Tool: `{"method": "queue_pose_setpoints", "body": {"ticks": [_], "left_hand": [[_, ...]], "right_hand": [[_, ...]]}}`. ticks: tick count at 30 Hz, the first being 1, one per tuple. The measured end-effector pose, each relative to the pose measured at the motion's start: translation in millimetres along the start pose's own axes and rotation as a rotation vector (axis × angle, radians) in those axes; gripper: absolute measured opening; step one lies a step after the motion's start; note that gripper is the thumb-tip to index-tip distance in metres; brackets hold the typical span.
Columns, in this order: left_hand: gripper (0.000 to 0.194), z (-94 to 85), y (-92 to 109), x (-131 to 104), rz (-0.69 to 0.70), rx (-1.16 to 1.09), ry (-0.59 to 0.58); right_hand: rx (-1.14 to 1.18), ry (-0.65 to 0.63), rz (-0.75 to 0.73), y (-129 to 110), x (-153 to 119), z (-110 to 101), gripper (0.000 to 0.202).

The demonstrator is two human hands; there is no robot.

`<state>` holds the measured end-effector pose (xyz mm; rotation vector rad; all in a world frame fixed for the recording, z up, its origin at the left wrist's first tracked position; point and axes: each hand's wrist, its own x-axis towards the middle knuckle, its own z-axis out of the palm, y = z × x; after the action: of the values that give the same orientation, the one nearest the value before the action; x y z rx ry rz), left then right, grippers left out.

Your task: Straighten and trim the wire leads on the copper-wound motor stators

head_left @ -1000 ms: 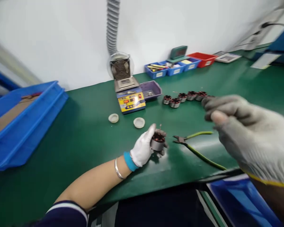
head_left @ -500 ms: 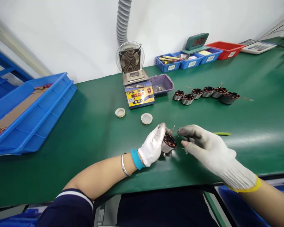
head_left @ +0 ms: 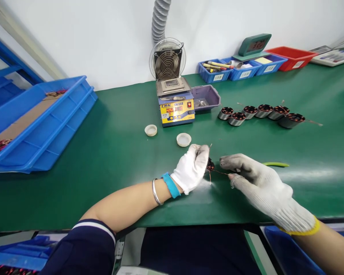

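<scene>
My left hand (head_left: 192,168), in a white glove, is closed around a motor stator (head_left: 210,164). Mostly hidden by the glove, the stator shows dark and copper windings at its right side, with wire ends sticking up and down. A thin copper wire (head_left: 222,173) runs from it to the thumb of my right hand (head_left: 232,170), which is gloved and curled in a pinch with the thumb tip bare. Behind that hand a green curved handle (head_left: 276,164) shows, and something dark lies under the fingers. Whether these belong together is hidden.
Several stators (head_left: 264,111) stand in a row at the back right. A blue-and-yellow heating unit (head_left: 177,112) with a fan stands beside a purple tray (head_left: 205,97). Two white round caps (head_left: 184,139) lie nearer. A big blue bin (head_left: 54,126) occupies the left; small blue boxes (head_left: 215,76) line the wall.
My left hand has turned the stator, so its open top no longer faces me. A copper wire now stretches between it and my right hand. The whole view has shifted slightly.
</scene>
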<state>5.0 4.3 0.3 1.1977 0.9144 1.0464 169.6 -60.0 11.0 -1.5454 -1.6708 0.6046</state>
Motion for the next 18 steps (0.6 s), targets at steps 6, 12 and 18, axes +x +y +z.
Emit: {"method": "queue_pose_setpoints", "body": {"ticks": [6, 12, 18], "left_hand": [[0.013, -6.1, -2.4, -2.1, 0.134, 0.221, -0.034], [0.015, -7.7, -8.6, 0.0, 0.147, 0.255, -0.037], [0.022, -4.8, 0.5, -5.0, 0.080, 0.142, -0.095]], "right_hand": [[-0.036, -0.055, -0.184, 3.4, -1.5, 0.8, 0.019], [-0.125, 0.013, -0.463, 2.4, 2.5, 1.5, 0.009], [0.158, 0.126, -0.436, -8.4, -2.4, -6.0, 0.011]]}}
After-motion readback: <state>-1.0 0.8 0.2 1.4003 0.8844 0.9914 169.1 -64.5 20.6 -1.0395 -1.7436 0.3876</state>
